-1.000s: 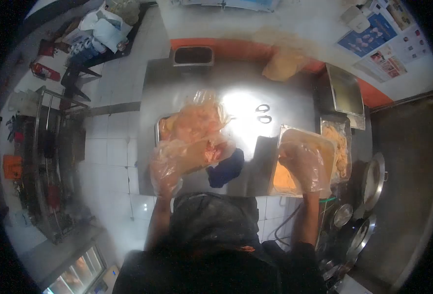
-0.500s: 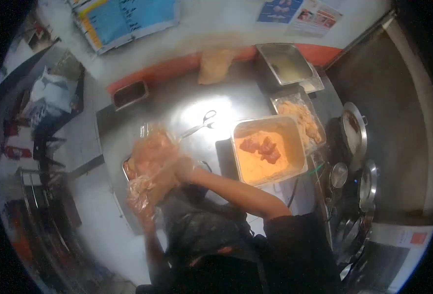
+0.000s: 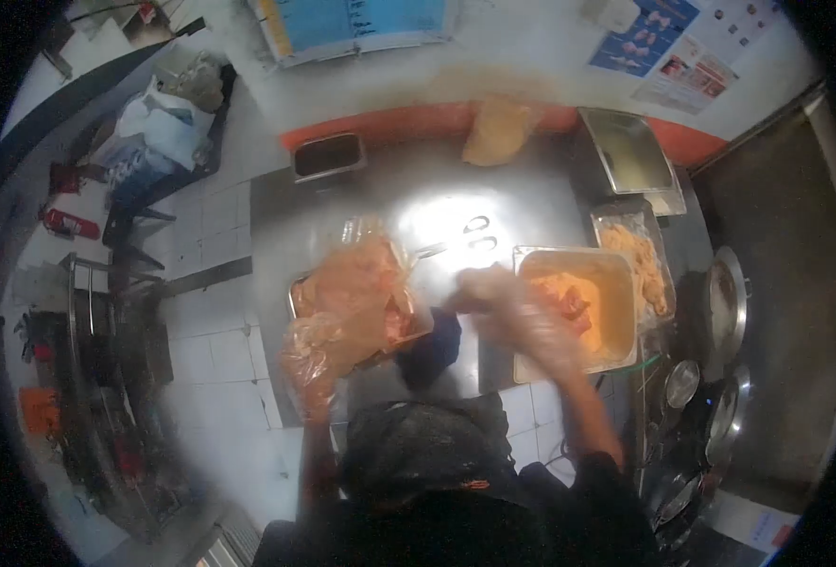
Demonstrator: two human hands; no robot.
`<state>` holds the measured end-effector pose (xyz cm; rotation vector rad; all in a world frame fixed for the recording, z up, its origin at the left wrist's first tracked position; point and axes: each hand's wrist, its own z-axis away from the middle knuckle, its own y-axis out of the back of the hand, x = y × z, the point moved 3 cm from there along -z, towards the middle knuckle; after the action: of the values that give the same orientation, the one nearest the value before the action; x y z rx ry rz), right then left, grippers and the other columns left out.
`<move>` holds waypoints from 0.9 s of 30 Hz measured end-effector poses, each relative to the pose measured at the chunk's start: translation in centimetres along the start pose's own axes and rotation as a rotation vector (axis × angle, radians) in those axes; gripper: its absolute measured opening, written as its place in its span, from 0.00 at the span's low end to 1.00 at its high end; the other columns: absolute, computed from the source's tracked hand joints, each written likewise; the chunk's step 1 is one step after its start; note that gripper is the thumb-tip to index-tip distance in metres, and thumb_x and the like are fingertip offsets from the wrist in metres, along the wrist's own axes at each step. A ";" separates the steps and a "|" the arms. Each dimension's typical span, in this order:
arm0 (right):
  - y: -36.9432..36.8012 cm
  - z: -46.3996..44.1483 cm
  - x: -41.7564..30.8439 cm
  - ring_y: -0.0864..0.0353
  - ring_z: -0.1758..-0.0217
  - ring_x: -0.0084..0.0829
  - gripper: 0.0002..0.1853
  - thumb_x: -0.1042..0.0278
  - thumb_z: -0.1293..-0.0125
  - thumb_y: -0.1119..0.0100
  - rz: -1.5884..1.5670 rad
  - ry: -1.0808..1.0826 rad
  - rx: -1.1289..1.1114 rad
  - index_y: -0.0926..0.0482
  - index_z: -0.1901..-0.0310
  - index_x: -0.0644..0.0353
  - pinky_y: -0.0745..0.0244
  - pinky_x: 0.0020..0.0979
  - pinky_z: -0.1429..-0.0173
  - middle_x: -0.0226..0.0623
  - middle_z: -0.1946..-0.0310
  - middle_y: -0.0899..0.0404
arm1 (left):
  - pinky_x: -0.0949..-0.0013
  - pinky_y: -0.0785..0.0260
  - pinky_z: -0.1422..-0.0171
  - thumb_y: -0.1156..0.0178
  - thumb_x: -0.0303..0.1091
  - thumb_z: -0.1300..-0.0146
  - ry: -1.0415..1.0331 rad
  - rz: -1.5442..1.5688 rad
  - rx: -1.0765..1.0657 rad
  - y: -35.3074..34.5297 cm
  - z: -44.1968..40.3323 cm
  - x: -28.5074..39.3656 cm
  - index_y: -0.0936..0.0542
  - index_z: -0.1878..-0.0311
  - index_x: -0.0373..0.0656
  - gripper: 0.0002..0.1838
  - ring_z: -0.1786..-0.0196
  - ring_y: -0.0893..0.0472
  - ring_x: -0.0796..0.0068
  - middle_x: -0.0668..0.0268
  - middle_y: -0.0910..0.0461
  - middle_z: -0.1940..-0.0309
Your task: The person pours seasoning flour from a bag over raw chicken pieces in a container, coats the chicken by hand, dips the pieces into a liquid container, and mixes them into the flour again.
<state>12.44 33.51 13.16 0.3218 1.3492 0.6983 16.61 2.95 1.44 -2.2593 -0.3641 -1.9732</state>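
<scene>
A clear plastic bag (image 3: 347, 274) of raw pink meat lies at the left of the steel table, over a metal tray (image 3: 293, 300) that is mostly covered. My left hand (image 3: 310, 357), in a clear plastic glove, grips the bag's near edge. My right hand (image 3: 531, 326), gloved too, hangs over the left edge of a deep metal tub (image 3: 616, 266). Motion smears its fingers, so what they hold, if anything, is unclear. Orange powder (image 3: 583, 291) fills the tub's bottom, with raw meat pieces (image 3: 569, 307) on it, partly hidden by my hand.
Scissors (image 3: 474, 231) lie on the steel table (image 3: 408, 170) beyond the bag. A tray of coated pieces (image 3: 640, 260) stands right of the tub. Behind are a steel container (image 3: 626, 156) and a small dark tray (image 3: 329, 156). Pans (image 3: 725, 293) line the right side.
My right hand has left the bag and moved right to the tub's left edge. My left hand stays at the bag. The camera view has shifted, so the table appears farther right.
</scene>
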 end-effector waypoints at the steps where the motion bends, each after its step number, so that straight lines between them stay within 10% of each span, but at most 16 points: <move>1: 2.2 0.3 0.3 0.20 0.54 0.46 0.14 0.73 0.42 0.38 0.119 -0.113 -0.047 0.21 0.53 0.57 0.25 0.44 0.48 0.45 0.60 0.19 | 0.67 0.26 0.50 0.36 0.36 0.37 0.066 -0.094 0.029 -0.3 0.1 1.2 0.19 0.51 0.39 0.15 0.55 0.19 0.71 0.63 0.18 0.57; 5: 4.3 2.2 0.8 0.20 0.59 0.42 0.10 0.71 0.43 0.38 0.551 0.204 0.315 0.19 0.58 0.55 0.24 0.42 0.53 0.42 0.65 0.21 | 0.67 0.25 0.49 0.37 0.36 0.37 0.047 -0.248 -0.015 0.6 0.1 -1.2 0.21 0.47 0.38 0.17 0.53 0.19 0.72 0.64 0.19 0.53; 10: -13.5 -5.3 6.5 0.19 0.64 0.43 0.06 0.68 0.40 0.44 0.029 0.420 -0.016 0.17 0.66 0.57 0.24 0.45 0.58 0.42 0.68 0.18 | 0.68 0.26 0.48 0.39 0.33 0.34 -0.021 -0.159 0.169 2.3 1.4 -6.1 0.22 0.48 0.38 0.14 0.53 0.19 0.72 0.65 0.18 0.54; 27: -21.4 -10.0 5.8 0.17 0.64 0.46 0.08 0.64 0.44 0.39 0.389 0.262 -0.393 0.16 0.67 0.58 0.23 0.43 0.55 0.44 0.66 0.16 | 0.68 0.24 0.53 0.37 0.36 0.34 0.091 -0.384 0.055 0.9 -0.1 -1.7 0.19 0.53 0.37 0.13 0.56 0.18 0.72 0.62 0.16 0.57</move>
<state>9.03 19.10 -6.15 0.1786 1.3708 1.3468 16.49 1.88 -0.13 -2.1838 -0.8878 -2.1954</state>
